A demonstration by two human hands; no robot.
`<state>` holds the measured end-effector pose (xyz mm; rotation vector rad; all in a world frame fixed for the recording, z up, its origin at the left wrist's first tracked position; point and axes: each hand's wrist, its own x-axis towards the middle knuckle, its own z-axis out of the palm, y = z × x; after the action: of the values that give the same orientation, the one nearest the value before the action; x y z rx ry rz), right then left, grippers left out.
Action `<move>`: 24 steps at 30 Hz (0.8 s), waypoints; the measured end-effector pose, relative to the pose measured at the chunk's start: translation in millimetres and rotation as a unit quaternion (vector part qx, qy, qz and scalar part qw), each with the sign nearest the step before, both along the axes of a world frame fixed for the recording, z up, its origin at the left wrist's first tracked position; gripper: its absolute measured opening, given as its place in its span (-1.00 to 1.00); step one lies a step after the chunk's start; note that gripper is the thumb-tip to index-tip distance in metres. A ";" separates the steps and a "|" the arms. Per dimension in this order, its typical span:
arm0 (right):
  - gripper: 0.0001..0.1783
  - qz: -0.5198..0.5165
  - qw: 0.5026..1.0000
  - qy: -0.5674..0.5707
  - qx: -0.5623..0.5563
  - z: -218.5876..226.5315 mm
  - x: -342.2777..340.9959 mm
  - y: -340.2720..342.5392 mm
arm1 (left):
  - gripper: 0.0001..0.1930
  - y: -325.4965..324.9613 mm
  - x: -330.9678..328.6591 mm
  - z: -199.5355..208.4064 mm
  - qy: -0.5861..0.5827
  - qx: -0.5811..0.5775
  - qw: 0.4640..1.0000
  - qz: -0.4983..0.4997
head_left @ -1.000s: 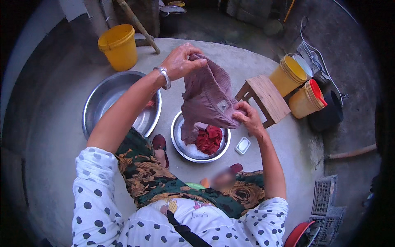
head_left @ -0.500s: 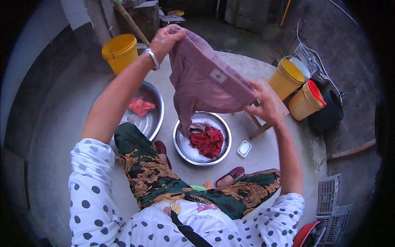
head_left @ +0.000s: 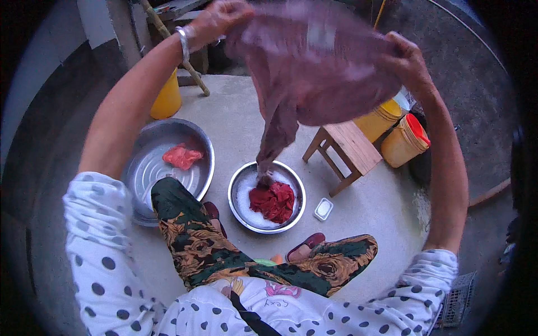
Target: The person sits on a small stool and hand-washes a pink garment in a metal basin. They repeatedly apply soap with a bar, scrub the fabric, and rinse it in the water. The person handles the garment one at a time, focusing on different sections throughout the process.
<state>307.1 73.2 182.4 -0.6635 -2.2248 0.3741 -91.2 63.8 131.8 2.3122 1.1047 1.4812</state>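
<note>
With both arms raised, I hold up wet-looking mauve trousers (head_left: 314,67), stretched wide along the upper edge, where a pale label shows. My left hand (head_left: 227,19) grips one top corner, its fingers closed on the cloth. At the opposite corner, my right hand (head_left: 410,63) is closed round the edge. The trousers are blurred by motion, and their lower end hangs down to the small metal basin (head_left: 303,199). Inside that basin, red cloth (head_left: 273,203) lies among white suds (head_left: 244,196).
Left of my knee stands a larger metal basin (head_left: 208,172) with a coral-red cloth (head_left: 182,156) inside. A wooden stool (head_left: 354,147), a small white dish (head_left: 323,209) and yellowish buckets (head_left: 399,147) are to the right. Behind the large basin is another yellow bucket (head_left: 167,99).
Both hands have risen and moved farther apart, the right one outward to the right. The trousers have gone up with them and are spread wider.
</note>
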 end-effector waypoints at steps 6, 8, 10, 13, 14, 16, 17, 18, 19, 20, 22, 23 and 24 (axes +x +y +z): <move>-0.77 -0.044 0.997 -0.034 -0.050 -25.5 24.7 2.8 | -0.70 -23.4 31.5 -26.7 0.001 -0.098 0.994 0.044; -0.75 -0.057 0.993 -0.072 -0.079 -38.8 15.5 -2.8 | -0.69 -18.0 29.5 -36.3 0.033 -0.080 0.993 0.086; -0.70 0.005 0.980 -0.120 -0.159 -48.8 13.2 -6.1 | -0.68 -19.3 34.5 -42.3 0.067 -0.068 0.987 0.133; -0.64 -0.002 0.929 -0.222 -0.296 -62.6 1.7 -13.1 | -0.67 -21.9 24.8 -46.5 0.123 -0.046 0.975 0.177; -0.63 0.031 0.911 -0.241 -0.332 -64.4 0.9 -15.1 | -0.67 -21.5 29.3 -47.6 0.114 -0.070 0.976 0.170; -0.61 0.099 0.868 -0.273 -0.402 -68.8 -2.7 -20.8 | -0.68 -23.4 39.8 -46.3 0.099 -0.117 0.976 0.156; -0.61 0.119 0.857 -0.293 -0.407 -68.5 -1.6 -19.9 | -0.58 -21.4 38.7 -45.0 0.053 -0.184 0.977 0.095; -0.61 0.109 0.876 -0.281 -0.376 -70.7 -0.1 -19.4 | -0.52 -21.3 38.6 -44.9 0.054 -0.192 0.973 0.113; -0.62 0.098 0.894 -0.268 -0.345 -74.9 1.6 -18.5 | -0.46 -21.3 40.1 -44.6 0.055 -0.201 0.969 0.131; -0.62 0.087 0.909 -0.256 -0.317 -80.2 2.9 -16.5 | -0.41 -22.2 41.7 -46.0 0.056 -0.212 0.964 0.148; -0.61 0.052 0.919 -0.233 -0.313 -86.3 3.8 -15.1 | -0.30 -26.4 43.1 -48.6 0.080 -0.236 0.956 0.154; -0.62 0.045 0.923 -0.220 -0.312 -90.1 2.2 -17.8 | -0.31 -28.9 41.3 -51.7 0.084 -0.238 0.957 0.144; -0.62 0.037 0.927 -0.206 -0.311 -93.6 1.5 -19.4 | -0.31 -30.5 39.3 -54.9 0.088 -0.240 0.957 0.134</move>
<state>308.6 53.7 88.8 -1.0679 -2.5342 1.0960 -52.0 33.3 76.9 2.0322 1.6663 0.9407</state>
